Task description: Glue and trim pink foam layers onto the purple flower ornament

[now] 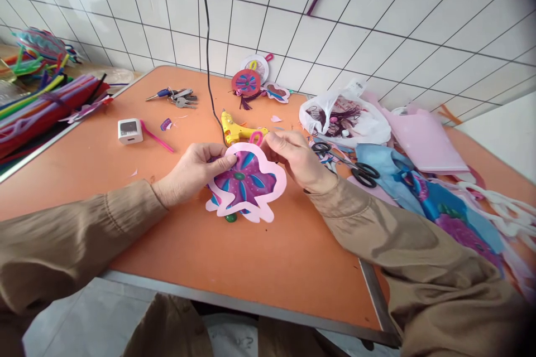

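Between my hands is a pink paper cutout (274, 181) with a scalloped edge and a purple and blue flower pattern in its middle. My left hand (196, 170) pinches its left edge, thumb on top. At its upper edge, my right hand (295, 156) has finger and thumb closed at a pink pipe-cleaner loop (256, 137). A second patterned layer and a small green piece (230, 217) show below the cutout. Just behind it lies a yellow hot glue gun (238, 129), its black cord running up the wall.
Black-handled scissors (364, 173), blue patterned fabric (452, 206) and a white plastic bag (368, 128) with dark tassels lie right. Left are keys (184, 98), a white charger (130, 131), a pink pipe cleaner (158, 136) and bundled pipe cleaners (46, 111). Finished ornaments (246, 83) lean at the tiled wall.
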The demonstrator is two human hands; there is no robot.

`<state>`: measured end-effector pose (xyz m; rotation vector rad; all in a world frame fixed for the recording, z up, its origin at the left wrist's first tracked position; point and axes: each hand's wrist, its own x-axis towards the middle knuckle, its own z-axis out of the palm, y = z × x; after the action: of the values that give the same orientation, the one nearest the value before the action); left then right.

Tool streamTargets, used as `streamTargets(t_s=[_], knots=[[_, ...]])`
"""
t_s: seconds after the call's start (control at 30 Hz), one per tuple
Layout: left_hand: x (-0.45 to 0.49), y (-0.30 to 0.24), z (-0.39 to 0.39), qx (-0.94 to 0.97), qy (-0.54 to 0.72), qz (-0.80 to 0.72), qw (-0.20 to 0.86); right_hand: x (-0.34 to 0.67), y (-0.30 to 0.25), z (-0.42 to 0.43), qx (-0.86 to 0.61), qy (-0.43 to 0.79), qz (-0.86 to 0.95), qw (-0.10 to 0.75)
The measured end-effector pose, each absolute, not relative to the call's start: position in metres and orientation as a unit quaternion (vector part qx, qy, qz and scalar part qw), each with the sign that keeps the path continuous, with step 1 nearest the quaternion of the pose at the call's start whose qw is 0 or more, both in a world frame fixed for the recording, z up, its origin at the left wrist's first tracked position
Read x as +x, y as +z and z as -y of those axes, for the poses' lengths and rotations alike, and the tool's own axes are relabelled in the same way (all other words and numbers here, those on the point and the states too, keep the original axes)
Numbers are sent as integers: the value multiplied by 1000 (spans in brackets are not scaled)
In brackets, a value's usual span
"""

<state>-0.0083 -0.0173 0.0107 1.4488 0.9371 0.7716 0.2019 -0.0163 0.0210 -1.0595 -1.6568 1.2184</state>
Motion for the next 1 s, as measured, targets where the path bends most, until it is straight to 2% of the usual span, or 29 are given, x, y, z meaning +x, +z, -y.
streamTargets(t_s=[0.2, 0.33, 1.0], knots=[[-7, 14, 18, 585, 380, -436, 569, 203, 28, 19, -455, 357, 729, 366], [-8, 10, 17, 579, 392, -430, 571, 200, 25, 21, -465, 330, 744, 348], [-10, 16, 13, 606, 396, -443, 528, 191, 15, 27, -449, 409, 710, 357]])
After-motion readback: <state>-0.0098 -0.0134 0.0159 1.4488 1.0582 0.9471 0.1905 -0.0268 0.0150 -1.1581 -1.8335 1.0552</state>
